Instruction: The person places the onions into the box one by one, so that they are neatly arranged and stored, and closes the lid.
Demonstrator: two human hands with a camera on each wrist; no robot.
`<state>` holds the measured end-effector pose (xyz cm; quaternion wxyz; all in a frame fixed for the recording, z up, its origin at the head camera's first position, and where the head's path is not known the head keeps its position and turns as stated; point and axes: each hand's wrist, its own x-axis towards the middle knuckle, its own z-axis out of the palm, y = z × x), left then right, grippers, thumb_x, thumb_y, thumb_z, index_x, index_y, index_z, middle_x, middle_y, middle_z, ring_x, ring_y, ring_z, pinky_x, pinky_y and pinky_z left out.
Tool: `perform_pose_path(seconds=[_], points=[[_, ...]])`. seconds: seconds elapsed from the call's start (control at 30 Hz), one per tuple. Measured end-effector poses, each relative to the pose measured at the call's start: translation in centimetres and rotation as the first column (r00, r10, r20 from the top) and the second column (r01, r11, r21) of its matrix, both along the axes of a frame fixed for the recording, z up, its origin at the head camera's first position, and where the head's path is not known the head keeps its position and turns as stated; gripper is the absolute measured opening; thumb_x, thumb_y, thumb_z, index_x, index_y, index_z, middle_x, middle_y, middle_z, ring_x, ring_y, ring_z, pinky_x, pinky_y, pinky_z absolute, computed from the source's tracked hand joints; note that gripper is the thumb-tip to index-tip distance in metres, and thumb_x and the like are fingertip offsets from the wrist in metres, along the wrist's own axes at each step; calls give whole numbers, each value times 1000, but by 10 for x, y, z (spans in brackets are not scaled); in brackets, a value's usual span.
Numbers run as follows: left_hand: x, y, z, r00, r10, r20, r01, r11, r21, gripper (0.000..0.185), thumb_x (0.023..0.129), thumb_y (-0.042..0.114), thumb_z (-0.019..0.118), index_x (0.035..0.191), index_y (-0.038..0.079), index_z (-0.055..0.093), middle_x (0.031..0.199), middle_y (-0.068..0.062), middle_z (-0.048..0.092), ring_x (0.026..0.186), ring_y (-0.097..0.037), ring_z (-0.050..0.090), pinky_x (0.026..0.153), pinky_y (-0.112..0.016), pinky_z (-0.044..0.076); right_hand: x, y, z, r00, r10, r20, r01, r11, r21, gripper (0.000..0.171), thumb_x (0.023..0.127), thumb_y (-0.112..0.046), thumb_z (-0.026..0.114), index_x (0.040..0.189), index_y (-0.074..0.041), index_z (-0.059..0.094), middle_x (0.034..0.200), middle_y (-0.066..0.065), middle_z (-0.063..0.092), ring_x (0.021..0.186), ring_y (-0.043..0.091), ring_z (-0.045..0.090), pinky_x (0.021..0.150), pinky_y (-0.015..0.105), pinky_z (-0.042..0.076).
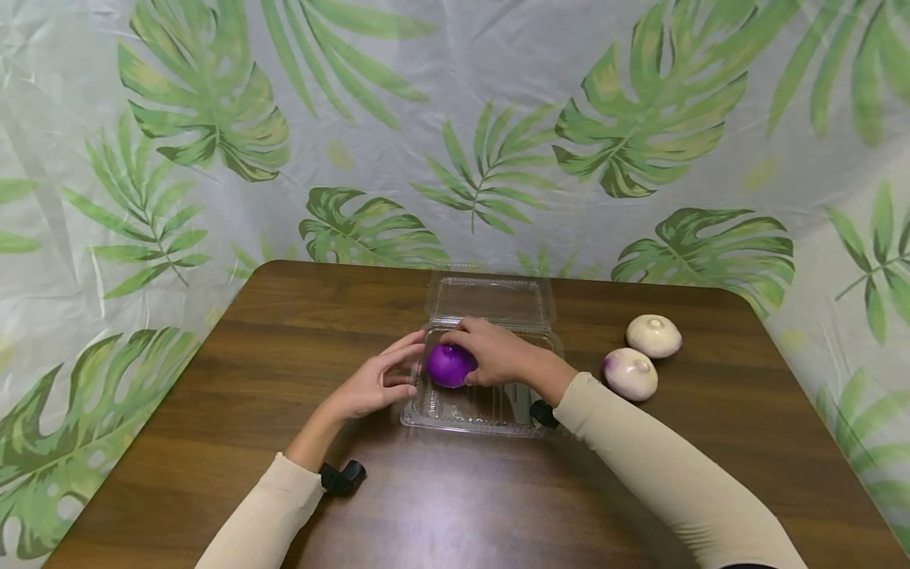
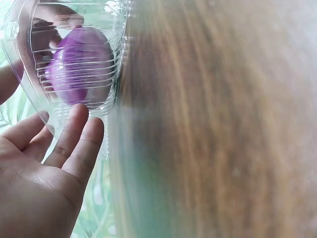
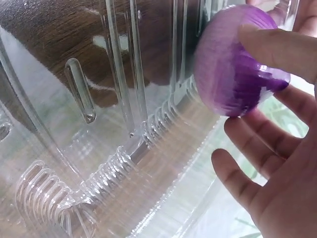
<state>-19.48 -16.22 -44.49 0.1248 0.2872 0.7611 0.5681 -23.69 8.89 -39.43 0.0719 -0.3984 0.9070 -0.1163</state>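
My right hand (image 1: 494, 354) holds a purple onion (image 1: 449, 366) between thumb and fingers, in the left part of a clear plastic clamshell container (image 1: 469, 427). The right wrist view shows the thumb on one side of the onion (image 3: 228, 64) and fingertips at its lower side. My left hand (image 1: 377, 385) is beside the container's left wall, fingers extended and spread, fingertips right at its rim. Through the ribbed wall in the left wrist view, the onion (image 2: 81, 64) shows low in the container. The container's hinged lid (image 1: 490, 300) lies open toward the back.
Two whitish bulbs stand at the right of the wooden table (image 1: 341, 308): a rear bulb (image 1: 654, 336) and a front bulb (image 1: 630, 374) with a purple tinge, close to my right sleeve (image 1: 640, 450). A leaf-patterned curtain (image 1: 490, 174) hangs behind the table.
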Motion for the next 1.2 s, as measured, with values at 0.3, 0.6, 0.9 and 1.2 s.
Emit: perform_pose_path(seconds=[0.3,0.6,0.9,1.2], points=[[0,1,0,1000,-16,9,16,1000,11,71,86,-9,63,150,-11,31,167,-16,13,134,-50,43,105,-57,49,1,1,3,999,-19,-35,20,999,26,69,76,-21,85,138,-17,55,130,11,56,119,30,57,101,49,51],[1,0,0,1000,-9,-14,9,1000,-15,70,87,-7,63,149,-11,32,167,-17,14,136,-50,43,105,-56,50,8,4,21,999,-38,26,37,997,67,70,79,-15,82,142,-14,51,138,14,54,124,31,55,104,47,52],[1,2,5,999,-2,-32,0,999,-46,71,87,-5,64,150,-11,31,167,-17,13,133,-48,47,105,-54,50,21,25,71,992,-59,107,46,992,120,67,86,-14,74,147,-12,47,149,17,46,136,35,48,111,50,46],[4,1,4,1000,5,-26,-7,998,-70,72,87,-3,65,150,-11,31,167,-17,13,134,-47,48,106,-55,49,33,54,114,993,-23,120,20,1000,23,63,89,-15,72,146,-11,47,151,13,47,141,32,44,115,51,41]])
